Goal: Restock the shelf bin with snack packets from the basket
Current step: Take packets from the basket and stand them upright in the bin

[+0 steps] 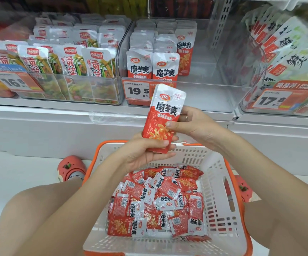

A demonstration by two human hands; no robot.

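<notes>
Both hands, left hand (145,154) and right hand (192,124), pinch an upright red-and-silver foil snack packet (165,117) with curled fingers above the white-and-orange plastic basket (221,182), before the clear plastic shelf bin (214,89).

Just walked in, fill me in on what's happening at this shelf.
A person is restocking snacks. Both hands hold one red and silver packet upright: the left hand grips its bottom, the right hand pinches its side. It is above the basket, which still holds many loose packets. The clear shelf bin ahead has rows on its left and bare space on its right.
</notes>
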